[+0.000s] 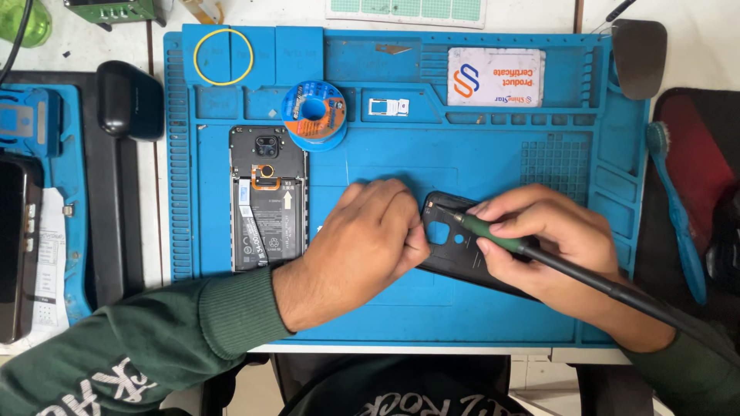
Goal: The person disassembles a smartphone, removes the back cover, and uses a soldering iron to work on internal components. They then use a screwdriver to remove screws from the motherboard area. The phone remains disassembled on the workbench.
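A black phone back cover (451, 248) lies tilted on the blue work mat (478, 150), inner side up. My left hand (362, 246) presses down on its left edge, fingers closed over it. My right hand (539, 243) grips a green-handled soldering iron (493, 237) like a pen; its tip touches the cover's upper left corner near the camera cut-out. The iron's black cable runs off to the lower right. An opened phone (267, 199), with battery and orange flex cable exposed, rests on the mat left of my left hand.
A blue spool of solder wire (313, 114), a yellow rubber band (223, 56), a small SIM tray (388, 107) and a white card (496, 76) sit along the mat's top. A black case (129, 98) and another phone (17, 246) lie left; a blue brush (678, 208) right.
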